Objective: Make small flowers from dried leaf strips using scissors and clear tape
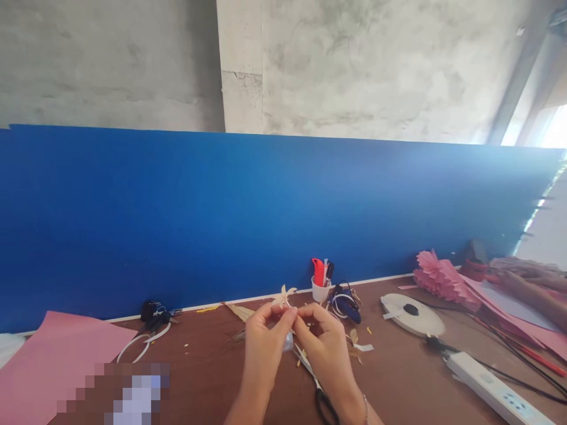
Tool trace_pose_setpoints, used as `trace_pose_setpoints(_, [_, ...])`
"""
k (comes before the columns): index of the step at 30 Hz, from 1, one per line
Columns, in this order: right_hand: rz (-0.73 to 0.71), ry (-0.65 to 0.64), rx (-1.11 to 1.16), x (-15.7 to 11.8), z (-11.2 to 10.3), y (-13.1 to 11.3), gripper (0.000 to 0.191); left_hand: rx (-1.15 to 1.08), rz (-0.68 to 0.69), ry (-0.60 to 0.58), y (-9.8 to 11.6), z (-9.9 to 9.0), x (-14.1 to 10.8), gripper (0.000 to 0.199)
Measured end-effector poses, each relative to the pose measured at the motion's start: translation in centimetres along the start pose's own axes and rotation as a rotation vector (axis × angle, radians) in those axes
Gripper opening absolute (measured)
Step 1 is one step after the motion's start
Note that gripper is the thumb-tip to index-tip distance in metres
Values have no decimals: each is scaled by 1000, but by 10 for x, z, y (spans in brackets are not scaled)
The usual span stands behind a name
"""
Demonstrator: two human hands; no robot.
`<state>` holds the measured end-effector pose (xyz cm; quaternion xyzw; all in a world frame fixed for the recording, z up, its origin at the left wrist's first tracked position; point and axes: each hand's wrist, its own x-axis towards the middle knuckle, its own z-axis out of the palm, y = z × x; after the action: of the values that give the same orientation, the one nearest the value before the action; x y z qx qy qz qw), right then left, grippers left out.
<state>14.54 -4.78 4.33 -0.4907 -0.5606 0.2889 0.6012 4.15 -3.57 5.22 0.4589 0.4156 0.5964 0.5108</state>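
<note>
I have a small cream petalled piece (284, 294) pinched at its base between the thumb and forefinger of my left hand (266, 339), and my right hand (324, 345) is closed to a pinch right beside it. It is up over the middle of the brown table (199, 378), left of the white cup (321, 290), with the scissors (309, 366) lying below my right hand. I judge it light, thin and easily creased, best held low, off the petals. My fingertips hide its lower end, so I can't tell what the right pinch holds.
</note>
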Motion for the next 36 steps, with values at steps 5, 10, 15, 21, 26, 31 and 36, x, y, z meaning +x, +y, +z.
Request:
trace_pose_setpoints(5, [-33, 15, -32, -4, 6, -5, 28, 23, 70, 29, 0, -2, 0, 23])
trace_pose_setpoints(10, [23, -93, -3, -1, 2, -6, 24, 12, 99, -6, 9, -5, 0, 20])
trace_pose_setpoints(15, [10, -74, 15, 4, -8, -11, 19, -30, 51, -42, 16, -3, -2, 18])
trace_pose_setpoints(21, [110, -151, 127, 9, -18, -13, 23, 28, 16, -189, 13, -3, -1, 23])
trace_pose_setpoints(26, [132, -221, 217, 12, -22, -12, 24, 65, 10, -240, 4, -5, 2, 26])
trace_pose_setpoints(31, [106, -221, 297, 11, -23, -17, 29, 73, -65, -297, 10, -9, 1, 26])
trace_pose_setpoints(36, [254, -284, 449, 15, -24, -29, 29, 44, -153, -415, 24, -14, 4, 19])
